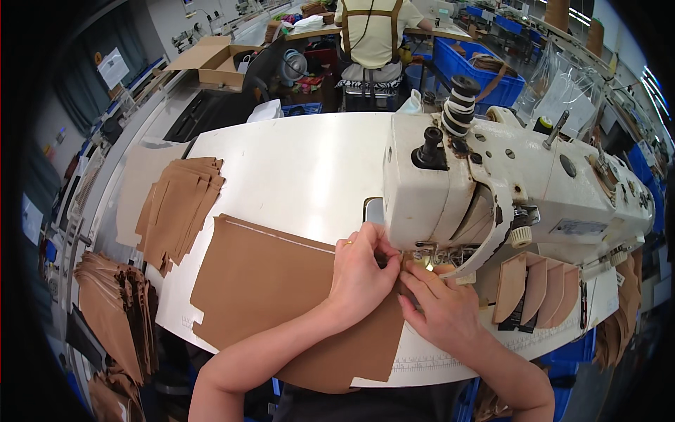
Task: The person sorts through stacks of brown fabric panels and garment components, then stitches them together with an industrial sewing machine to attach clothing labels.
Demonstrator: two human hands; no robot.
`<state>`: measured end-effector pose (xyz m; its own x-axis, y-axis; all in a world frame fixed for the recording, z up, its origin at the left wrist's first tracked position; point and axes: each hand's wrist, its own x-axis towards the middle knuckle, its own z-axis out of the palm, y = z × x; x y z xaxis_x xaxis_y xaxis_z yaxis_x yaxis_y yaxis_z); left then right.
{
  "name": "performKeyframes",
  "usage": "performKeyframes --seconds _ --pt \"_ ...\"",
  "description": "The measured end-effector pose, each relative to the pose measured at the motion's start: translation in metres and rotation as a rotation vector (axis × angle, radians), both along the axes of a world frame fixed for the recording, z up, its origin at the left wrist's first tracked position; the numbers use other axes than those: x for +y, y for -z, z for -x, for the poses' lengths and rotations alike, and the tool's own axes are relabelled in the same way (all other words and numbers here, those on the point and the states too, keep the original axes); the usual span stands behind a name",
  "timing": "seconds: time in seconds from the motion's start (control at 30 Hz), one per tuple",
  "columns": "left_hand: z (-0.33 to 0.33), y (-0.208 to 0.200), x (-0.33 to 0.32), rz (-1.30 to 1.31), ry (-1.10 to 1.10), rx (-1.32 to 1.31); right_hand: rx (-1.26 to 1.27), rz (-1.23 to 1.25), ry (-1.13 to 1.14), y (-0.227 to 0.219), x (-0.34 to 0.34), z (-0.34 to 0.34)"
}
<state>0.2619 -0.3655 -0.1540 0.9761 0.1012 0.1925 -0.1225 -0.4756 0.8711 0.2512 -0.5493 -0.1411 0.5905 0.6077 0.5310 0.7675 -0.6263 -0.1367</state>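
A large brown panel [281, 295], of leather or thick fabric, lies on the white table with a pale strip along its far edge. Its right corner reaches the needle area of a white sewing machine [429, 190]. My left hand [365, 274] pinches the panel's edge just left of the presser foot, fingertips closed together. My right hand [443, 306] reaches in from the other side, its fingers stretched toward the left fingertips and its thumb apart, resting by the panel's edge. The exact contact under the fingertips is hidden. A small lamp glows beside the needle.
Brown cut pieces [184, 207] are stacked at the left of the table [295, 169], with a thicker bundle [112, 302] beyond its edge. Curved tan pieces [538, 288] stand right of the machine. Farther off are a cardboard box [214, 63], a blue bin [492, 81] and a seated person [369, 32].
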Motion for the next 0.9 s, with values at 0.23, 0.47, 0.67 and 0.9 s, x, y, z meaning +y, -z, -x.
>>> performKeyframes --seconds 0.23,0.47,0.67,0.9 --pt "-0.0032 0.0004 0.0 -0.01 0.014 -0.011 0.012 0.023 0.04 -0.0007 0.0026 0.0025" --pt "-0.0048 0.0026 0.0 0.002 0.0 -0.029 0.003 -0.036 0.028 -0.0003 0.003 0.0017" --pt "-0.0045 0.0006 0.0004 -0.021 -0.004 -0.018 0.032 0.044 0.063 0.0011 0.0006 0.0035" --pt "-0.0055 0.0067 -0.0016 0.013 -0.01 -0.022 -0.042 -0.004 0.041 0.004 -0.0007 0.0012"
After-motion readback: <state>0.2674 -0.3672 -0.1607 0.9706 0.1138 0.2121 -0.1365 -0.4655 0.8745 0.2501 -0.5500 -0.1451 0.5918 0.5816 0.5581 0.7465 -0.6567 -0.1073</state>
